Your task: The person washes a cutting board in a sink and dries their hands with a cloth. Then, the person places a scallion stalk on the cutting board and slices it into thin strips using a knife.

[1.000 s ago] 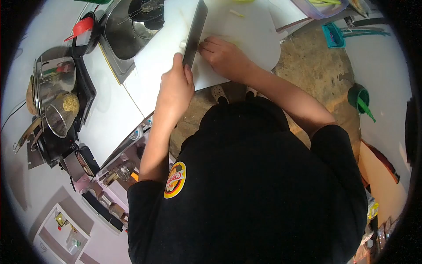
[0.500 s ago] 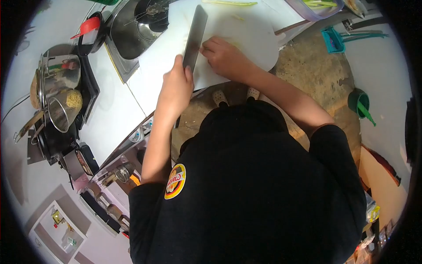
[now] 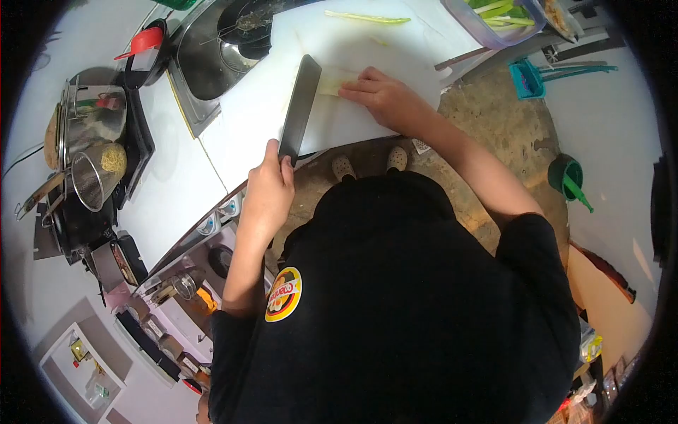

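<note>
My left hand [image 3: 268, 194] is closed around the handle of a cleaver-like kitchen knife [image 3: 300, 106] with a broad, long blade. The blade stands over the white cutting board [image 3: 417, 63], close to a pale green vegetable piece [image 3: 329, 83]. My right hand [image 3: 385, 99] presses its fingertips on the right end of that piece; its exact kind cannot be made out. Farther back on the board lies a long, thin green stalk [image 3: 367, 17]. A small green scrap [image 3: 379, 41] rests between the stalk and my right hand.
A metal sink [image 3: 205, 63] with dark pans is at the upper left. Beyond the board's right edge stands a clear tub [image 3: 487, 35] of green vegetables. Pots and a strainer [image 3: 99, 177] crowd the left side. A teal dustpan [image 3: 526, 79] is on the right.
The knife and my left hand have moved nearer to my body. My right hand has shifted right and its fingers have stretched, so the pale piece now shows beside the blade.
</note>
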`<action>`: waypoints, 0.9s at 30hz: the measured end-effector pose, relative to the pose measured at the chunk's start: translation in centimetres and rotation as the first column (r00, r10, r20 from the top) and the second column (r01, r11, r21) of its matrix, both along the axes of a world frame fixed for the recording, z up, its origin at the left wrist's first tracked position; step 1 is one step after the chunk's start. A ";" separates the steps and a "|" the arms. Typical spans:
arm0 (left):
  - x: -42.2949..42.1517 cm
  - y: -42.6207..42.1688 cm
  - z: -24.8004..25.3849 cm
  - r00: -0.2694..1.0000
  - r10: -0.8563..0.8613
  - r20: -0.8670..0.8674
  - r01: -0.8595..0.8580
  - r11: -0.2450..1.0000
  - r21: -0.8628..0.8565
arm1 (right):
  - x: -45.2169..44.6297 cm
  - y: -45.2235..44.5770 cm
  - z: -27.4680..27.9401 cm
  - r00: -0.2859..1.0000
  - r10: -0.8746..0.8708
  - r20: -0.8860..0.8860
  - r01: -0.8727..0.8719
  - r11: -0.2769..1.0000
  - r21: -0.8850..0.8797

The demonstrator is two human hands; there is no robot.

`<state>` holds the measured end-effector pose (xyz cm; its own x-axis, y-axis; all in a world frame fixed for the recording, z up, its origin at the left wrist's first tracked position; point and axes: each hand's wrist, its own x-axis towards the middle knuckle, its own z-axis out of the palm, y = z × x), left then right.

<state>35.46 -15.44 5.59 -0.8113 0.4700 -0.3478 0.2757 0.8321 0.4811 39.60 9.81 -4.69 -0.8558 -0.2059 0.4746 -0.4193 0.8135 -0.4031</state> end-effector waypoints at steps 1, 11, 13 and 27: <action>-0.1 -0.1 -0.1 1.000 0.000 -0.002 0.000 1.000 0.003 | -0.1 -0.1 -0.1 1.000 0.000 -0.002 0.000 1.000 0.003; 1.0 2.9 1.1 0.998 -0.042 -0.054 0.045 0.997 0.057 | -0.5 -1.6 -0.8 0.995 -0.073 -0.061 0.071 0.997 -0.030; 1.0 3.1 0.7 0.994 -0.098 -0.052 0.101 0.993 0.054 | -0.5 -1.4 -0.7 0.996 -0.077 -0.037 0.076 0.997 -0.009; 0.0 6.1 -1.1 0.999 -0.035 0.015 0.034 0.996 0.077 | -0.8 -1.7 -0.9 0.995 -0.096 -0.010 0.094 0.988 -0.119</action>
<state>35.47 -9.36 4.47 -0.7886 0.5232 -0.3230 0.2951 0.7830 0.5475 38.84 8.12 -5.60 -0.8608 -0.0655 0.5046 -0.3495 0.7969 -0.4928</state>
